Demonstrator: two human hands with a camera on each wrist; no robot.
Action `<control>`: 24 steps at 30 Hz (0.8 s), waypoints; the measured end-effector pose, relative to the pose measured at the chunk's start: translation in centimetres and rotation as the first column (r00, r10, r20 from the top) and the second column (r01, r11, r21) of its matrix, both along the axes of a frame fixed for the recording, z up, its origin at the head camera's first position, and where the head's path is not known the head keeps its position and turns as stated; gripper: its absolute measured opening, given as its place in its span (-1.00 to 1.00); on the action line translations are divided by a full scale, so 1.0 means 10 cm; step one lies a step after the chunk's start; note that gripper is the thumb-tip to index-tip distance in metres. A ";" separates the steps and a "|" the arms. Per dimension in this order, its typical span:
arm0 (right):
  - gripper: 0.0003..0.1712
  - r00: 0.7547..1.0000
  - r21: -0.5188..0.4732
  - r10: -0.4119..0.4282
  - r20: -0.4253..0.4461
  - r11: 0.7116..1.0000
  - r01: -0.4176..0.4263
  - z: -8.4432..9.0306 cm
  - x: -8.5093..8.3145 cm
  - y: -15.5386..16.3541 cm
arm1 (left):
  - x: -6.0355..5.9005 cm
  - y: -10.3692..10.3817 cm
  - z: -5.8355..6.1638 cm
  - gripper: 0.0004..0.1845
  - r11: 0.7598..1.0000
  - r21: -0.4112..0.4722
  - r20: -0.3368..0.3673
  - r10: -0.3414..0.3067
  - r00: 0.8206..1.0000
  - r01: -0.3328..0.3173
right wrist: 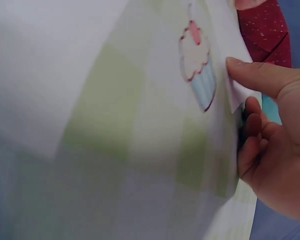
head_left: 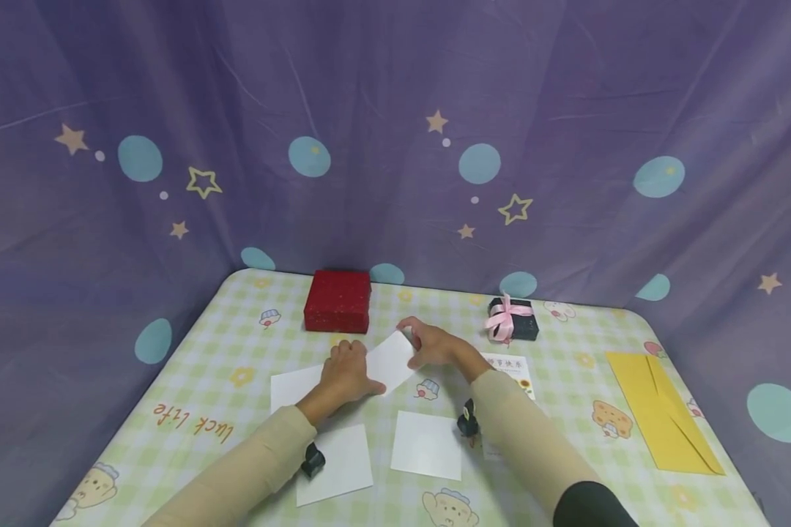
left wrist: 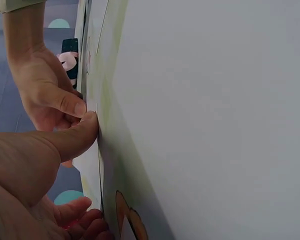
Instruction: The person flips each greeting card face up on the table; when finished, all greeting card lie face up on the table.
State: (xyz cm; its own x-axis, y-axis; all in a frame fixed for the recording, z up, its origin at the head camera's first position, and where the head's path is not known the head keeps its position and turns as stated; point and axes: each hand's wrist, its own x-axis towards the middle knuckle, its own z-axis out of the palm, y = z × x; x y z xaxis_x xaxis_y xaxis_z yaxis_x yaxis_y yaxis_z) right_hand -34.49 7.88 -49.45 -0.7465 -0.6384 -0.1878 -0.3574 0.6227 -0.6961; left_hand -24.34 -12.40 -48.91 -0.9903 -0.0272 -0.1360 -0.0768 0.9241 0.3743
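Note:
A white paper sheet [head_left: 390,360] lies partly lifted on the checked tablecloth [head_left: 567,344], its right part raised off the table. My left hand [head_left: 345,372] sits on the sheet's middle with curled fingers. In the left wrist view its thumb [left wrist: 70,140] pushes on the paper's edge [left wrist: 91,170], with the fingers curled beneath. My right hand [head_left: 433,344] pinches the sheet's raised far corner; the right wrist view shows that corner [right wrist: 236,95] between thumb and fingers [right wrist: 255,125].
A red box [head_left: 338,300] stands just behind the hands. A black box with a pink ribbon [head_left: 513,320] is at the back right, a printed card [head_left: 513,369] beside my right forearm, a yellow envelope [head_left: 659,410] at the right. Two more white sheets [head_left: 427,444] [head_left: 339,465] lie near the front.

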 end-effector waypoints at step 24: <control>-0.87 0.930 -0.304 -0.178 -0.320 0.949 0.077 0.09 0.08 0.22 | -0.04 -0.13 0.16 -0.73 0.974 0.202 -0.440 -0.002 0.898 0.101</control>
